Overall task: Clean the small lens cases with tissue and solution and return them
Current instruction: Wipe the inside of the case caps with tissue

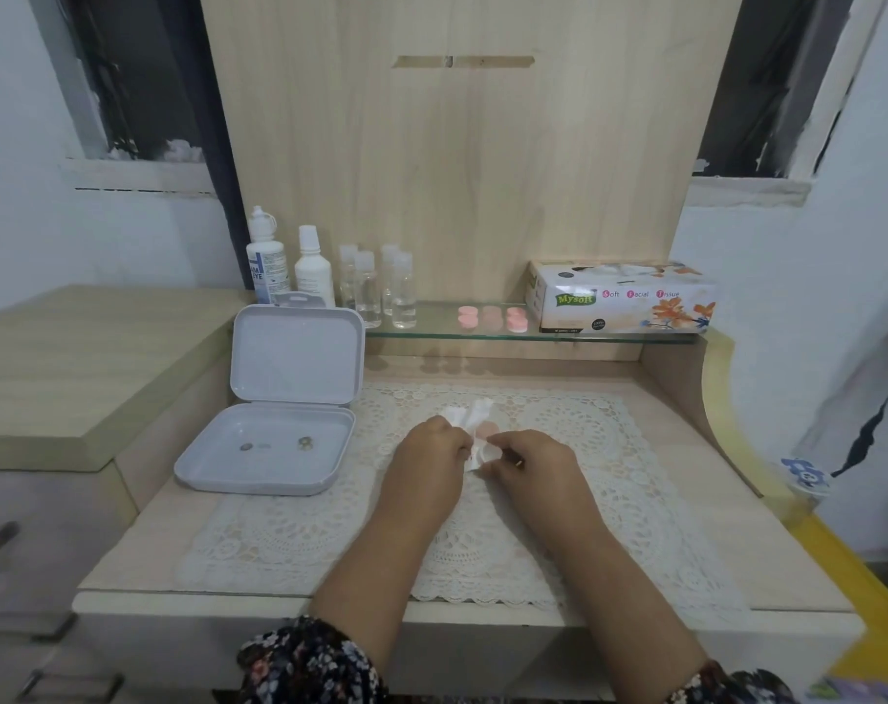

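Note:
Over the lace mat (558,424), my left hand (431,449) and my right hand (528,457) meet around a white tissue (469,416). A small pink lens case (488,430) peeks out between my fingertips, partly wrapped in the tissue. My left hand grips the tissue; my right hand pinches the case and the tissue's lower edge. Three more pink lens cases (491,317) sit on the glass shelf (609,337). Two white solution bottles (312,271) stand at the shelf's left end.
An open white box (264,475) lies left of the mat, its lid upright, with two small items inside. Several clear small bottles (381,289) stand on the shelf. A tissue box (624,297) rests at the shelf's right. A raised wooden cabinet top (76,358) is at left.

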`<move>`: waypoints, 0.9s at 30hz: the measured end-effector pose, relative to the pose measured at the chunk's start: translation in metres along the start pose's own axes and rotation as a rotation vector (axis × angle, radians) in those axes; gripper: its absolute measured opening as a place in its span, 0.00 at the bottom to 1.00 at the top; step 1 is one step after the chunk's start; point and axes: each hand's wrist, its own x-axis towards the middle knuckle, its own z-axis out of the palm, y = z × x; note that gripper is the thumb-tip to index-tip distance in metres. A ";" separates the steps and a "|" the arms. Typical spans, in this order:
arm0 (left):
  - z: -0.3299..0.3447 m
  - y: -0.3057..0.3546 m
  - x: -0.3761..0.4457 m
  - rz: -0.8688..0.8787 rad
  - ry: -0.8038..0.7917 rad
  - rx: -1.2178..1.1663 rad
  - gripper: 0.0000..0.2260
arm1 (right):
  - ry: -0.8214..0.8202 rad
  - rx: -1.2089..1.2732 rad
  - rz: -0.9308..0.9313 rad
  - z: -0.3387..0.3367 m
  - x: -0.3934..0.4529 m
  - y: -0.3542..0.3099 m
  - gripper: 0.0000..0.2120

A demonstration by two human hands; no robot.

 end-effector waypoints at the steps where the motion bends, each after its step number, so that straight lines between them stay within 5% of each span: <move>1: -0.001 0.001 0.000 -0.017 0.015 0.011 0.09 | 0.006 0.011 0.003 0.001 -0.001 0.000 0.13; 10: -0.002 0.000 -0.002 -0.243 0.101 -0.089 0.08 | 0.085 -0.082 -0.094 0.005 -0.003 -0.002 0.06; 16: -0.011 -0.001 0.004 -0.387 0.260 -0.631 0.08 | 0.222 0.448 0.172 -0.008 -0.001 -0.003 0.08; 22: -0.015 0.007 0.004 -0.521 -0.068 -1.100 0.07 | 0.109 0.560 0.122 -0.006 -0.004 -0.005 0.10; 27: -0.016 0.007 0.002 -0.499 -0.197 -1.165 0.10 | 0.108 0.469 0.078 -0.007 -0.004 -0.004 0.12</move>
